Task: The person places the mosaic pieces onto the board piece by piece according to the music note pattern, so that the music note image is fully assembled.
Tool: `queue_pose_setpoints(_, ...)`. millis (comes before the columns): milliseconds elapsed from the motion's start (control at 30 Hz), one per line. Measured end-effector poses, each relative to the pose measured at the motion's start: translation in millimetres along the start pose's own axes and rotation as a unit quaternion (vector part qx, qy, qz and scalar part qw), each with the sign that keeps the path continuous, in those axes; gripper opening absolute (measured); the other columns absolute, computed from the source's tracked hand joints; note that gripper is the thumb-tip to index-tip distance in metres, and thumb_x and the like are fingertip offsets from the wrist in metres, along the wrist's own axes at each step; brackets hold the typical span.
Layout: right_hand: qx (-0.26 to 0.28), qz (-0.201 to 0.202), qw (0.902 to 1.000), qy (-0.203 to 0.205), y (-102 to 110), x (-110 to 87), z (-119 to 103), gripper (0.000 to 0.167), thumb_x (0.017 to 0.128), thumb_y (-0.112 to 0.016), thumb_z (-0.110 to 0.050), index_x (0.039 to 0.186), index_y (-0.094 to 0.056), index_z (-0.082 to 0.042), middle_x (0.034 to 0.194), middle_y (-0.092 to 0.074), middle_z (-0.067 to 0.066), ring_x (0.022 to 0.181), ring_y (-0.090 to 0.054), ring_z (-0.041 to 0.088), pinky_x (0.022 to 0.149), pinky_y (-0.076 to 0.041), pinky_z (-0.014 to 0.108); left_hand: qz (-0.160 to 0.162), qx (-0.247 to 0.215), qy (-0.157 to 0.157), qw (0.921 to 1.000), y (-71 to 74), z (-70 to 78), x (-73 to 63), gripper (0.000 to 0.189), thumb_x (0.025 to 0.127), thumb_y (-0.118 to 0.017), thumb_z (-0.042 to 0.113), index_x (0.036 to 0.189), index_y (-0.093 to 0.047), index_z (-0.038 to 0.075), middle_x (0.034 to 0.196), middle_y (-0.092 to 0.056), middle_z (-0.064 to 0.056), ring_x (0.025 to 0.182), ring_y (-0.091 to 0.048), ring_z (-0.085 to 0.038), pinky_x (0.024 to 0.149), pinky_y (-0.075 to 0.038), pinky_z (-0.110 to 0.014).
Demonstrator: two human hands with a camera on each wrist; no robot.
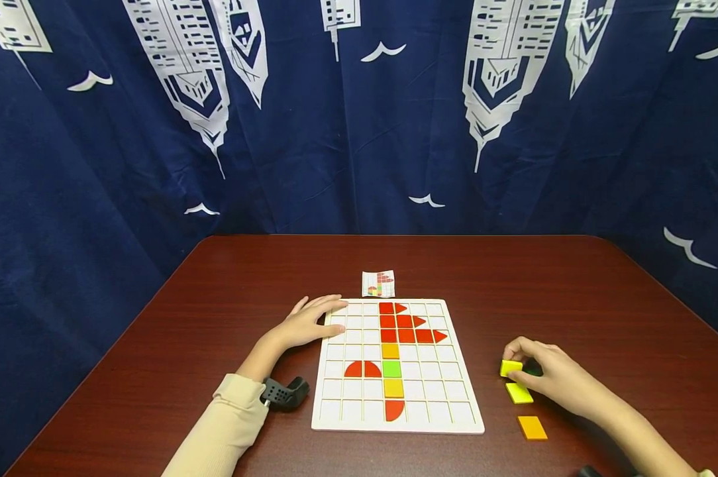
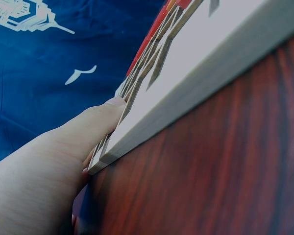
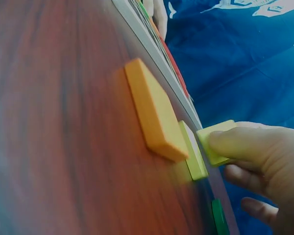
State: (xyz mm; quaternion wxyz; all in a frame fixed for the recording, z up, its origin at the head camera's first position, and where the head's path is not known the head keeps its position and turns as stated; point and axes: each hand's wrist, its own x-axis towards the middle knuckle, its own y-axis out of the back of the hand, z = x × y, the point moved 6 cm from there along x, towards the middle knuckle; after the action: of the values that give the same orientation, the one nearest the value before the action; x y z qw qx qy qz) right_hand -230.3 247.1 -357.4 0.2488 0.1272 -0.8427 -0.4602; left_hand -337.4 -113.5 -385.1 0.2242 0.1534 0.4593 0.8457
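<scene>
My right hand (image 1: 550,371) pinches a yellow square tile (image 1: 511,368) between thumb and fingers. In the right wrist view this yellow tile (image 3: 216,142) is raised off the table. Just below it in the head view lies a second yellow tile (image 1: 519,393), and nearer me an orange tile (image 1: 533,428). A green piece (image 3: 219,217) is partly hidden behind the right hand. At the white grid board (image 1: 430,371), my left hand (image 1: 308,322) rests on the upper left edge, thumb and fingers extended over its surface.
On the board sit red squares (image 1: 389,336) with pointed ends, orange squares (image 1: 390,351), a green square (image 1: 391,369) and rounded red pieces (image 1: 372,370). A small pattern card (image 1: 371,285) lies beyond the board. Behind the table hangs a blue curtain (image 1: 347,165).
</scene>
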Motion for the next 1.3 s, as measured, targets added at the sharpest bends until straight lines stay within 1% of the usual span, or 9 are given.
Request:
queue_pose_setpoints(133,-0.045,0.069,0.9966,0.001,3.0,1.9,-6.3,0.022,0.080,-0.068,-0.012,0.098,-0.059,-0.020,0.088,-0.062,-0.012,0.076,-0.046,-0.005,0.065,-0.042,0.021,0.003,0.001,-0.004,1.0000,0.7,0.5,0.7,0.057,0.086,-0.056,0.046,0.137,-0.042,0.023,0.149,-0.029,0.000,0.140,-0.021,-0.019,0.112,0.003,-0.053)
queue_pose_setpoints(267,-0.075,0.119,0.9901,0.001,3.2,3.8,-12.2,0.027,0.079,-0.069,-0.009,0.103,-0.062,-0.018,0.092,-0.065,-0.011,0.078,-0.049,-0.003,0.067,-0.045,0.023,0.000,0.002,-0.006,1.0000,0.6,0.5,0.7,0.058,0.086,-0.056,0.046,0.137,-0.041,0.023,0.149,-0.028,0.000,0.140,-0.021,-0.020,0.112,0.003,-0.053)
queue_pose_setpoints(433,-0.081,0.152,0.9850,-0.003,3.6,7.4,-17.8,0.026,0.079,-0.069,-0.009,0.103,-0.063,-0.018,0.095,-0.066,-0.009,0.086,-0.053,0.000,0.073,-0.049,0.022,0.006,-0.001,-0.005,1.0000,2.4,1.1,-0.2,0.057,0.086,-0.057,0.044,0.137,-0.042,0.023,0.149,-0.028,-0.001,0.139,-0.021,-0.021,0.112,0.002,-0.053)
queue_pose_setpoints(633,-0.074,0.176,0.9816,-0.004,0.2,9.4,-24.6,0.024,0.079,-0.069,-0.009,0.101,-0.064,-0.017,0.093,-0.064,-0.012,0.087,-0.052,0.002,0.073,-0.049,0.019,0.001,-0.004,-0.014,0.9999,1.4,3.3,-0.6,0.058,0.086,-0.056,0.046,0.137,-0.041,0.021,0.149,-0.028,-0.002,0.140,-0.021,-0.021,0.112,0.003,-0.054)
queue_pose_setpoints(767,-0.070,0.175,0.9818,0.027,-3.8,13.6,-35.0,0.028,0.077,-0.070,-0.004,0.101,-0.065,-0.017,0.091,-0.063,-0.014,0.087,-0.054,0.001,0.073,-0.050,0.018,0.001,-0.005,-0.012,0.9999,0.4,2.5,-0.7,0.058,0.086,-0.056,0.045,0.137,-0.042,0.021,0.149,-0.029,-0.001,0.140,-0.021,-0.021,0.112,0.004,-0.054)
queue_pose_setpoints(900,-0.056,0.169,0.9825,0.053,-9.0,19.4,-47.3,0.031,0.075,-0.071,-0.003,0.102,-0.065,-0.017,0.092,-0.063,-0.016,0.087,-0.056,0.000,0.077,-0.047,0.011,0.002,-0.004,-0.009,0.9999,0.6,1.3,-1.2,0.057,0.086,-0.057,0.044,0.137,-0.042,0.022,0.149,-0.029,-0.001,0.140,-0.021,-0.021,0.112,0.004,-0.053)
queue_pose_setpoints(1000,-0.037,0.163,0.9838,0.066,-12.8,25.3,-58.2,0.029,0.076,-0.071,-0.005,0.101,-0.065,-0.016,0.093,-0.065,-0.013,0.088,-0.057,-0.001,0.078,-0.047,0.012,0.002,-0.004,-0.012,0.9999,1.0,1.7,-1.1,0.058,0.086,-0.056,0.044,0.137,-0.041,0.021,0.149,-0.028,-0.002,0.140,-0.021,-0.021,0.112,0.003,-0.054)
queue_pose_setpoints(1100,-0.006,0.142,0.9869,0.076,-18.9,31.9,-69.5,0.026,0.078,-0.069,-0.007,0.102,-0.065,-0.015,0.095,-0.066,-0.009,0.085,-0.055,-0.003,0.073,-0.051,0.019,0.000,-0.002,-0.013,0.9999,0.7,1.9,-0.7,0.058,0.087,-0.056,0.045,0.138,-0.041,0.021,0.149,-0.028,-0.002,0.140,-0.021,-0.021,0.112,0.002,-0.054)
queue_pose_setpoints(1300,0.055,0.097,0.9913,0.069,-37.4,46.5,-90.2,0.022,0.081,-0.067,-0.011,0.102,-0.066,-0.014,0.091,-0.066,-0.008,0.072,-0.047,-0.004,0.061,-0.045,0.017,0.001,0.001,-0.011,0.9999,0.2,2.1,-0.4,0.058,0.086,-0.055,0.046,0.137,-0.041,0.022,0.149,-0.028,-0.001,0.139,-0.022,-0.020,0.112,0.001,-0.053)
